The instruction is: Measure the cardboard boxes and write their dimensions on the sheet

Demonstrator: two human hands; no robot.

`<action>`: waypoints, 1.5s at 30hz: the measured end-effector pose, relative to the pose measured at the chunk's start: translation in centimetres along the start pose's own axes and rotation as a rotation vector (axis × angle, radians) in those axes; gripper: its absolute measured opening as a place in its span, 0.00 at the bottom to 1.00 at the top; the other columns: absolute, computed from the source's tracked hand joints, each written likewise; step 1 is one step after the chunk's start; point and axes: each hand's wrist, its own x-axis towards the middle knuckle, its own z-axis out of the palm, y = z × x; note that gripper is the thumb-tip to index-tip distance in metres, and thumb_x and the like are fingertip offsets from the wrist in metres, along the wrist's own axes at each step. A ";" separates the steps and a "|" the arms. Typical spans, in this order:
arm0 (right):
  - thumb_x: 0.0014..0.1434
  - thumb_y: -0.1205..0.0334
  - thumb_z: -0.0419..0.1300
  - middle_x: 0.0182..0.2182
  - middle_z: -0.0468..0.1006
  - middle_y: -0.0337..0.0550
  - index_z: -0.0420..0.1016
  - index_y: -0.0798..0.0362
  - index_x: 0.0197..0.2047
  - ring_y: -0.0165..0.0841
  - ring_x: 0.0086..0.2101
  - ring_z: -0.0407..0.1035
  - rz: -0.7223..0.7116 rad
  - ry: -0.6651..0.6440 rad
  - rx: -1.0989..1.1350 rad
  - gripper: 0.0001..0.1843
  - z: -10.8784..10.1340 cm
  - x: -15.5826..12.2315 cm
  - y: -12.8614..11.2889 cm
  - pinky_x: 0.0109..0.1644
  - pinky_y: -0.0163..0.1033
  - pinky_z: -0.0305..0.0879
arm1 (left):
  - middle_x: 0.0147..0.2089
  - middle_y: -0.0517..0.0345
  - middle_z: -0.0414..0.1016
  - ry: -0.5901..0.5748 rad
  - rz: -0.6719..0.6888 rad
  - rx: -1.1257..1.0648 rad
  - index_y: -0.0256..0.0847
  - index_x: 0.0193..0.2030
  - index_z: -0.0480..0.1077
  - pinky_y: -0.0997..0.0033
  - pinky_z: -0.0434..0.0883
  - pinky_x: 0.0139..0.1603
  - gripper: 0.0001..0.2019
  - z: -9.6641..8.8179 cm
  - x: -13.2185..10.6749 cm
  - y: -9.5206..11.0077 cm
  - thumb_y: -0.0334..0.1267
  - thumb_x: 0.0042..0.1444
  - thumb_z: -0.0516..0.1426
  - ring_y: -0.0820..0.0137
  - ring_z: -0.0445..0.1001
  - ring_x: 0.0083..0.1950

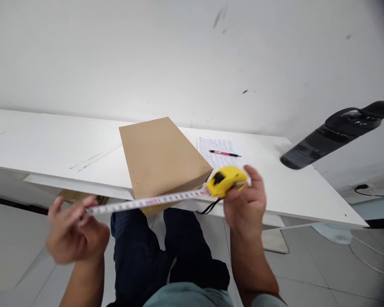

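Against the white wall, a long white table (51, 149) carried a closed brown cardboard box (160, 155) whose near corner jutted past the front edge. Its contents were hidden, with bare tabletop open to its left and a printed sheet (216, 147) bearing a red pen (224, 153) just beyond on the right. Before that edge, the right hand (245, 200) closed around a yellow tape measure (225, 180) while the blurred left hand (75, 232) pinched the end of its blade (147, 201), drawn out in front of the box's near face. A dark appliance (336, 132), cut off at the right border, was hard to identify.
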 end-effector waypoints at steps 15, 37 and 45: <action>0.52 0.50 0.75 0.52 0.82 0.44 0.78 0.45 0.57 0.39 0.53 0.76 -0.046 -0.168 -0.078 0.30 0.8 8.4 3.8 0.62 0.49 0.72 | 0.50 0.52 0.80 -0.243 0.322 -0.105 0.46 0.50 0.72 0.55 0.77 0.55 0.07 3.4 2.4 -1.8 0.40 0.67 0.58 0.62 0.80 0.53; 0.47 0.52 0.78 0.51 0.83 0.44 0.81 0.46 0.55 0.37 0.50 0.76 -0.061 -0.170 -0.077 0.31 0.4 8.9 3.6 0.60 0.48 0.72 | 0.51 0.57 0.78 -0.509 -0.136 -0.169 0.44 0.34 0.72 0.61 0.72 0.59 0.09 3.7 5.7 4.7 0.43 0.62 0.63 0.65 0.77 0.54; 0.47 0.51 0.77 0.50 0.83 0.45 0.81 0.46 0.55 0.38 0.49 0.76 -0.084 -0.169 -0.112 0.31 0.3 8.6 3.3 0.58 0.49 0.73 | 0.41 0.59 0.73 -0.584 -0.383 -0.239 0.44 0.33 0.65 0.67 0.71 0.45 0.13 3.8 6.5 3.7 0.46 0.56 0.64 0.68 0.74 0.43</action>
